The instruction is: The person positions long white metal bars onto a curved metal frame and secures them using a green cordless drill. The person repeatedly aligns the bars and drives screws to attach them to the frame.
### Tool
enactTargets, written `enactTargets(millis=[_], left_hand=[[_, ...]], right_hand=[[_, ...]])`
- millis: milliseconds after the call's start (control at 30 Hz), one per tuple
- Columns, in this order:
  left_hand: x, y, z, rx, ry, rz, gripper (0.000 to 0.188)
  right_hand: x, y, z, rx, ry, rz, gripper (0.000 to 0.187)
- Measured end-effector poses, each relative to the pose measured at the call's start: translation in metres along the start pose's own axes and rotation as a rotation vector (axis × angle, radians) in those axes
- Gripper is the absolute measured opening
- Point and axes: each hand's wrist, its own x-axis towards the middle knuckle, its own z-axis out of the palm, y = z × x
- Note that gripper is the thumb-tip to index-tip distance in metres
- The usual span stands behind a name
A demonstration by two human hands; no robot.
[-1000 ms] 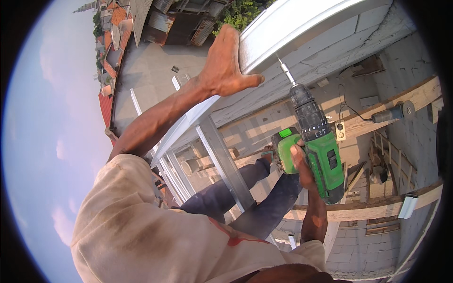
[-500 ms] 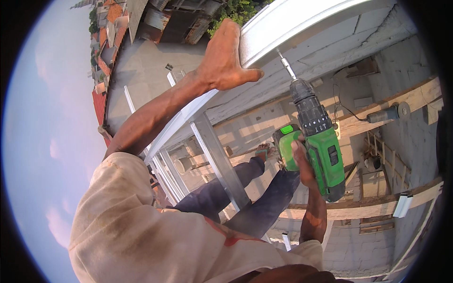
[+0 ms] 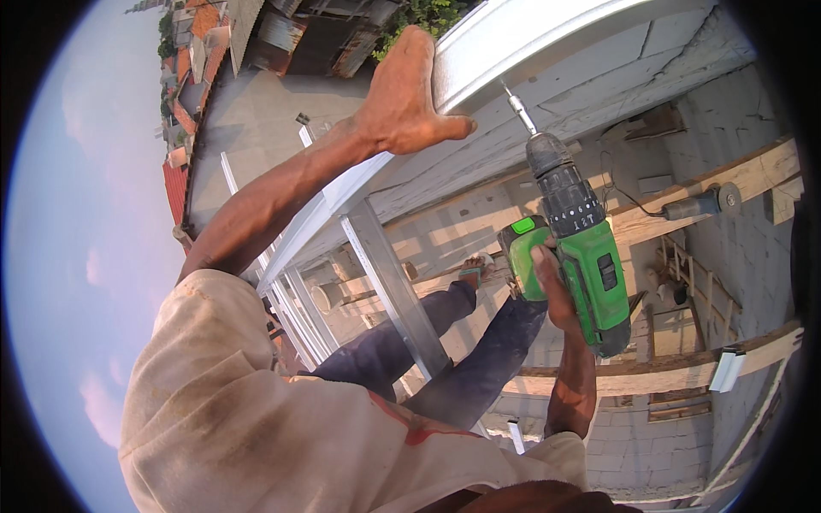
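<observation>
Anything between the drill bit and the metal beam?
Nothing visible: the bit on the green drill in the right hand points at the metal beam, tip at or near the lower edge. The left hand is left of the bit.

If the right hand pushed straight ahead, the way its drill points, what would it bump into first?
Probably the silvery metal beam: the bit of the green drill in the right hand points at its lower edge. Depth is unclear, so whether they touch is hard to tell.

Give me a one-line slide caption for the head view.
Left grip on a pale metal beam, right grip holding a green drill, its silver bit pointed at the beam.
</observation>
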Motion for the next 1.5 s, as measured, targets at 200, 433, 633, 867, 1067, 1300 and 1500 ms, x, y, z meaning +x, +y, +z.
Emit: enactTargets(millis=[200,433,633,867,1067,1300,1500], left_hand=[[0.001,0.007,0.002,-0.004,0.058,-0.015,0.081],[0.004,0.019,-0.003,0.012,0.090,-0.018,0.081],[0.001,0.011,-0.002,0.022,0.060,-0.012,0.080],[-0.001,0.001,0.003,0.036,0.044,-0.026,0.080],[0.000,-0.005,0.008,0.067,0.063,-0.009,0.080],[0.000,-0.003,0.005,0.043,0.053,-0.033,0.079],[0.002,0.001,0.004,0.001,0.048,-0.053,0.078]], right_hand=[[0.009,-0.022,-0.010,0.370,-0.018,0.303,0.027],[0.019,-0.041,-0.010,0.406,0.020,0.306,0.026],[0.009,-0.019,-0.008,0.297,-0.050,0.441,0.029],[0.004,-0.012,-0.007,0.211,0.001,0.252,0.024],[0.018,-0.020,-0.017,0.130,0.016,0.171,0.024],[0.028,-0.020,-0.021,0.123,0.013,0.059,0.029],[0.030,-0.004,-0.019,0.078,-0.019,-0.085,0.036]])
